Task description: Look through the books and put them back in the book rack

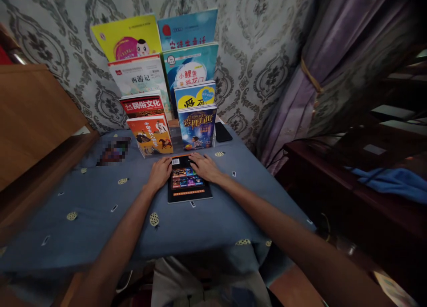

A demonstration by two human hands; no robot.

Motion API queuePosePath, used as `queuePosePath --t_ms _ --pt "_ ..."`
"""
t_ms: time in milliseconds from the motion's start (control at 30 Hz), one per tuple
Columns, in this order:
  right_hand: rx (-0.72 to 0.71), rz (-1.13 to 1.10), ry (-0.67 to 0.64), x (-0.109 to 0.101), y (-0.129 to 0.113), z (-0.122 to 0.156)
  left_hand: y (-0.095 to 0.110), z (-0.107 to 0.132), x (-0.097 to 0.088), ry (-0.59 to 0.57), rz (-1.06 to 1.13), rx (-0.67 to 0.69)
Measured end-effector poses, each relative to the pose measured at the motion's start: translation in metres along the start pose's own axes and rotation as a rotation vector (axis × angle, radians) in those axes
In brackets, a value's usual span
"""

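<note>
A black-covered book (189, 194) lies flat on the blue tablecloth, turned with a barcode at its far end and rows of colourful small pictures in the middle. My left hand (160, 171) rests over its far left edge, fingers laid forward and slightly bent. On the far right part of the cover lies my right hand (204, 165), with fingers spread. Just beyond my hands, an orange book (151, 137) and a dark blue book (197, 127) stand upright at the front of two stepped columns of books.
Behind them rise a red book (143, 105), a white book (142, 80), a yellow-green book (123, 36) and several blue ones. A black phone (223, 132) lies right of the stand. A wooden panel (36, 116) borders the left; a purple curtain (296, 80) hangs right.
</note>
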State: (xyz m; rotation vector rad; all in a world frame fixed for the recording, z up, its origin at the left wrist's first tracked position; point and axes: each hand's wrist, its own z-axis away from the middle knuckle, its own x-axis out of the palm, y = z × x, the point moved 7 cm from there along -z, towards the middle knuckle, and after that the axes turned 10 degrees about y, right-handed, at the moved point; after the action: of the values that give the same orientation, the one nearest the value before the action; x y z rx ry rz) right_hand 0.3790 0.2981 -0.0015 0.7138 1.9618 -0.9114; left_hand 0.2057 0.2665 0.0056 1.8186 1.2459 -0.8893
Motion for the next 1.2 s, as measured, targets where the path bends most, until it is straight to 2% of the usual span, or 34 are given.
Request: queuePosePath --t_ms 233,433,567,733,833,1200 --pt "-0.024 0.007 -0.026 0.004 0.004 -0.001 0.001 0.001 -0.001 -0.016 -0.028 -0.008" --pt "-0.040 0.031 0.002 0.004 0.004 0.000 0.016 0.005 -0.006 -0.066 -0.135 0.012" --pt "-0.068 0.046 -0.007 0.004 0.003 0.001 0.049 0.026 -0.005 -0.109 -0.126 0.112" --pt "-0.074 0.063 -0.009 0.004 0.004 0.001 0.106 0.075 -0.005 -0.104 -0.023 0.282" --pt "-0.060 0.066 -0.002 0.004 0.004 -0.001 0.124 0.094 -0.008 -0.116 0.012 0.335" --pt "-0.059 0.077 0.040 -0.013 0.003 0.014 0.123 0.093 -0.016 -0.113 0.027 0.301"
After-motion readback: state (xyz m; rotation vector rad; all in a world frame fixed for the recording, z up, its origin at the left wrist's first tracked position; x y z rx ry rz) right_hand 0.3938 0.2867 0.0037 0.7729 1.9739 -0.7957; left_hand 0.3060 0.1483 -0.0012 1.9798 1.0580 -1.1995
